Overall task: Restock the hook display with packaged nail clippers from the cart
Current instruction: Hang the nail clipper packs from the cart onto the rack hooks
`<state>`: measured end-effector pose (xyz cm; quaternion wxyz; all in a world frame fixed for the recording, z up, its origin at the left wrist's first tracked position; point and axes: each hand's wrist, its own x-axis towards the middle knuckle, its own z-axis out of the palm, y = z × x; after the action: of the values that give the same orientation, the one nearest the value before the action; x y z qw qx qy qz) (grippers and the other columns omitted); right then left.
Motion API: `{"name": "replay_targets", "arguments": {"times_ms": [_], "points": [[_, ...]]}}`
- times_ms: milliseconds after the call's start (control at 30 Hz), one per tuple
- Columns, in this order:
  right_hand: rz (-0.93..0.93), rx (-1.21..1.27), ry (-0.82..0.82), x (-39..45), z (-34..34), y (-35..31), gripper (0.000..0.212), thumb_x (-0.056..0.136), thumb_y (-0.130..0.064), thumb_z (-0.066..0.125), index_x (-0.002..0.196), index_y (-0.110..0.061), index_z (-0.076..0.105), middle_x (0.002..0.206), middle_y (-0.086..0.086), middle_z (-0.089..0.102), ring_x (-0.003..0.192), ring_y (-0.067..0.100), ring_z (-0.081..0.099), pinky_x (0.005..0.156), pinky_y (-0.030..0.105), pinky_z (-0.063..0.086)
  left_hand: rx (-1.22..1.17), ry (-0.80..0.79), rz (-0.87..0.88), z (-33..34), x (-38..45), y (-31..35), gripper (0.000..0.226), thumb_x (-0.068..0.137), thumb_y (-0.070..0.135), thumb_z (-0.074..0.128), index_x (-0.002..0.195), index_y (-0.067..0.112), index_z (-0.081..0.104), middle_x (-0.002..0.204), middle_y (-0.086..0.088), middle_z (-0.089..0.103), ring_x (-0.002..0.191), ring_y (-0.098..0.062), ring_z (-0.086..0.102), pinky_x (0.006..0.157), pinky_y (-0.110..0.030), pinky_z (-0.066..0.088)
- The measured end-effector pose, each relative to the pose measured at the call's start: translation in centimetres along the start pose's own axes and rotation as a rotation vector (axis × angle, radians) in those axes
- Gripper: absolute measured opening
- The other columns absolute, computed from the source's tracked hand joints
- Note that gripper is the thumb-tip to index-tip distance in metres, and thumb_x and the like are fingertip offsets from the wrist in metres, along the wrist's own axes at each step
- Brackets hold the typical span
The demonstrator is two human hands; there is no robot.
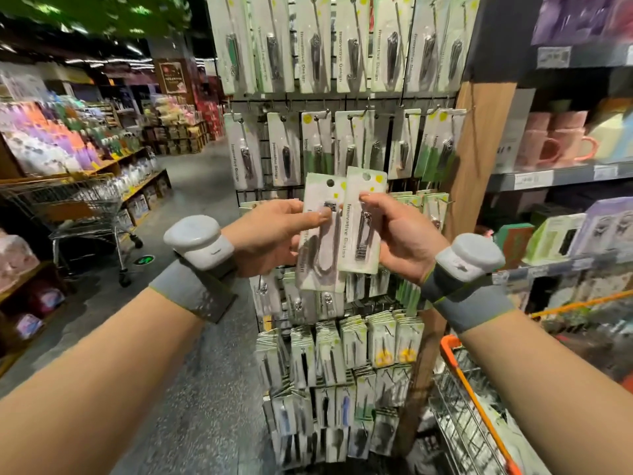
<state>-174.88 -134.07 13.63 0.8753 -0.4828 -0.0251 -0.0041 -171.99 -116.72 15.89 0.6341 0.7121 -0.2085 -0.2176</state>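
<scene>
Left hand (pixel 274 234) pinches one upright nail-clipper pack (pixel 320 234); right hand (pixel 404 234) pinches another (pixel 363 221). Target hooks (pixel 356 115) lie at 12 o'clock, nearer the right hand.

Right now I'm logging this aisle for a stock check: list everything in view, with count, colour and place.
Nail clipper packs: two, white-green, held before the display.
Hook display: one, black grid, centre, rows of hanging packs.
Orange cart: one, lower right.
Silver cart: one, left aisle.
Mugs: several, pink, right shelf.
Wrist devices: two, white, on grey bands.
Left hand: pinches left pack.
Right hand: pinches right pack.
</scene>
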Motion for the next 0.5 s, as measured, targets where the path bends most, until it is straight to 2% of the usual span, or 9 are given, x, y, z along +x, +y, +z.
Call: {"name": "replay_targets", "arguments": {"times_ms": [67,167,267,333,367,433,500], "points": [[-0.010,0.015,0.025,-0.5,-0.1,0.6,0.017,0.095,-0.014,0.050,0.094,-0.003,0.063,0.079,0.012,0.072,0.068,0.018,0.070,0.066,0.033,0.060,0.091,0.037,0.000,-0.3,-0.1,-0.5,0.033,0.095,0.028,0.049,0.107,-0.002,0.058,0.093,-0.012,0.061,0.076,-0.018,0.054,0.071,-0.027,0.045],[0.002,0.033,0.044,-0.9,-0.3,1.5,0.017,0.095,-0.014,0.051,0.090,-0.003,0.063,0.079,0.014,0.071,0.068,0.020,0.070,0.067,0.036,0.060,0.183,0.129,0.045,-0.2,-0.1,-1.2,0.032,0.096,0.028,0.049,0.091,0.000,0.065,0.085,-0.006,0.068,0.075,-0.019,0.056,0.062,-0.023,0.045],[0.011,0.006,0.062,-1.3,-0.7,2.2,0.019,0.094,-0.015,0.051,0.101,-0.001,0.062,0.087,0.015,0.069,0.071,0.021,0.068,0.071,0.036,0.058,0.341,0.222,0.182,0.3,0.4,-1.7,0.018,0.092,0.019,0.057,0.101,0.006,0.066,0.098,-0.008,0.068,0.085,-0.019,0.059,0.064,-0.023,0.047],[0.017,-0.021,0.080,-1.5,-1.1,2.5,0.025,0.094,-0.015,0.051,0.112,0.001,0.059,0.093,0.016,0.066,0.073,0.021,0.066,0.070,0.033,0.058,0.384,0.284,0.285,0.6,0.6,-1.5,0.007,0.088,0.011,0.063,0.091,0.016,0.065,0.090,-0.006,0.070,0.080,-0.017,0.060,0.063,-0.024,0.051],[0.018,-0.032,0.090,-1.4,-1.5,2.6,0.025,0.094,-0.014,0.052,0.112,0.001,0.060,0.094,0.016,0.066,0.073,0.020,0.066,0.068,0.032,0.058,0.411,0.303,0.313,0.8,0.8,-1.4,0.012,0.085,0.008,0.066,0.088,0.019,0.063,0.086,-0.007,0.070,0.076,-0.018,0.060,0.064,-0.028,0.054],[0.030,-0.039,0.096,-1.3,-2.4,2.7,0.021,0.094,-0.014,0.052,0.105,0.000,0.062,0.092,0.015,0.066,0.074,0.020,0.066,0.070,0.033,0.058,0.459,0.300,0.313,1.3,1.3,-1.3,0.015,0.081,0.006,0.070,0.089,0.019,0.065,0.086,-0.009,0.070,0.075,-0.020,0.060,0.074,-0.037,0.055],[0.054,-0.045,0.095,-1.3,-3.3,2.7,0.016,0.093,-0.014,0.053,0.098,-0.003,0.064,0.089,0.013,0.067,0.073,0.020,0.066,0.071,0.033,0.058,0.496,0.295,0.293,1.5,1.5,-1.5,0.016,0.079,0.006,0.072,0.090,0.016,0.066,0.080,-0.004,0.068,0.074,-0.017,0.059,0.078,-0.037,0.053]]}}
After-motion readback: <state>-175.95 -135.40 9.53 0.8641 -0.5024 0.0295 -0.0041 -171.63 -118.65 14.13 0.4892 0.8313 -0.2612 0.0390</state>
